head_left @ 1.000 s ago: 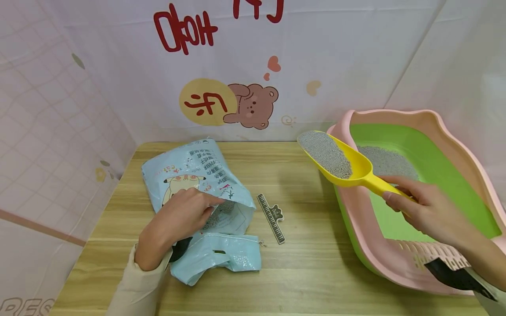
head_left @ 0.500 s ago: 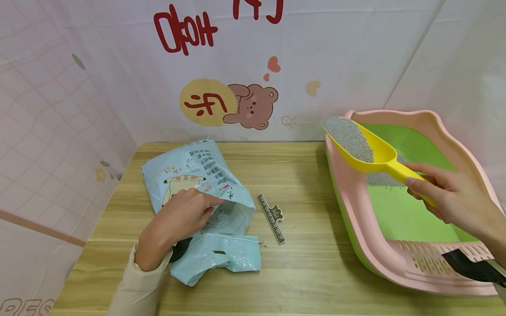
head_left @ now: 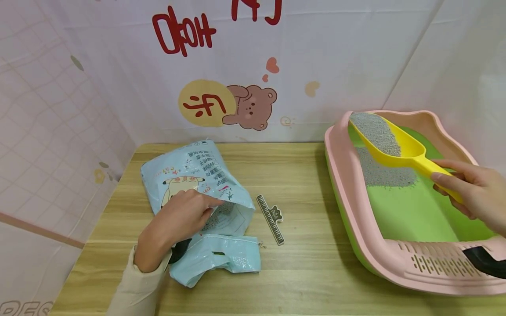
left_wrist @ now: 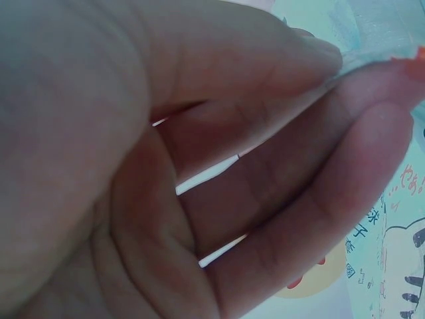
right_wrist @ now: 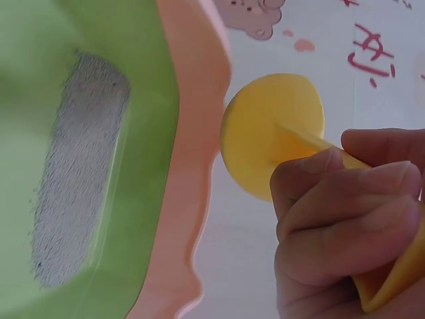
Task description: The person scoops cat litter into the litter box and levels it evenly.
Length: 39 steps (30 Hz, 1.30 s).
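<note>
A yellow scoop (head_left: 407,147) heaped with grey cat litter (head_left: 377,131) is held by its handle in my right hand (head_left: 478,188), above the litter box. The right wrist view shows the fingers (right_wrist: 345,219) curled round that handle. Beneath it, the pink-rimmed green litter box (head_left: 356,202) has a patch of grey litter (head_left: 389,173) on its floor. On the left lies a light blue litter bag (head_left: 205,166), its mouth gaping with litter inside. My left hand (head_left: 183,215) pinches the bag's upper edge between thumb and fingers, as the left wrist view (left_wrist: 332,66) also shows.
A dark clip with a piano-key pattern (head_left: 272,219) lies on the wooden table (head_left: 300,272) between bag and box. A torn-off or folded blue bag piece (head_left: 233,252) rests in front of the bag's mouth. A printed white cloth (head_left: 336,52) hangs behind.
My right hand has carried the loaded scoop rightward, from beyond the box's left rim to over its inside. My left hand has kept its grip on the bag's edge.
</note>
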Available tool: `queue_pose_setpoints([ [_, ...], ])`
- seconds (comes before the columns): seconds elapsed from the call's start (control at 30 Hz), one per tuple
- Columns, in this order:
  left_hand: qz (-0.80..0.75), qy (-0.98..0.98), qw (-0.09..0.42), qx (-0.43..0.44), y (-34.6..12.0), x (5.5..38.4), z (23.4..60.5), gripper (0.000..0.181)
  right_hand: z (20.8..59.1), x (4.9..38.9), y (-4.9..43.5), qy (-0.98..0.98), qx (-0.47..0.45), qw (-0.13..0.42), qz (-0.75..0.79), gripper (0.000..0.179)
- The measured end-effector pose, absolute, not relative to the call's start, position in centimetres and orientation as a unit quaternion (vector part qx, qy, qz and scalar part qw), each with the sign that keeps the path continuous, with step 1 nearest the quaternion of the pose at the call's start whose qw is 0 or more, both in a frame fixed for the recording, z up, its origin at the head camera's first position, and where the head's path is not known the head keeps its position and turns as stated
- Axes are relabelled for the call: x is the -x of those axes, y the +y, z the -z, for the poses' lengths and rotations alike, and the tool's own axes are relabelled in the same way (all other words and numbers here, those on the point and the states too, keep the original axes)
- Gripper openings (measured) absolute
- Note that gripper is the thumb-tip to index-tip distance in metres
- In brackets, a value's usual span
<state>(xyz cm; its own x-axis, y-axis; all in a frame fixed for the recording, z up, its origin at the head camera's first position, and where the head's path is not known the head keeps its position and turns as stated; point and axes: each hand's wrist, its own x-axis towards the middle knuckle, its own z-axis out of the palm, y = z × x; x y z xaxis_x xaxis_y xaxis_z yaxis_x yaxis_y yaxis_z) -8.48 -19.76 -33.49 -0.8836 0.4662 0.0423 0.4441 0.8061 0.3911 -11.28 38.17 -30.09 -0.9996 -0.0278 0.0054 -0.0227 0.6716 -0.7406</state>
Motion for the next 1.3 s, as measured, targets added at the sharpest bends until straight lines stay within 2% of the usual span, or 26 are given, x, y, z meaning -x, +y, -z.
queue_pose_setpoints([
  [0.47, -0.193, 0.951, 0.026, -0.24, -19.8, 8.4, 33.6, 0.037, 32.4, 12.0, 40.7, 0.916, -0.021, 0.008, 0.4, 0.031],
  [0.57, -0.192, 0.951, 0.023, -0.242, -19.8, 8.4, 33.6, 0.038, 32.8, 12.1, 41.0, 0.926, -0.031, 0.007, 0.377, 0.02],
  [0.7, -0.19, 0.951, 0.02, -0.243, -19.8, 8.4, 33.7, 0.039, 33.2, 12.3, 41.3, 0.939, -0.042, 0.009, 0.342, 0.048],
  [0.77, -0.191, 0.951, 0.02, -0.243, -19.8, 8.4, 33.7, 0.039, 33.5, 12.5, 41.5, 0.942, -0.048, 0.012, 0.331, 0.056],
  [1.3, -0.199, 0.949, 0.032, -0.241, -19.8, 8.5, 33.6, 0.038, 35.2, 14.6, 44.4, 0.958, -0.084, 0.042, 0.273, 0.066],
])
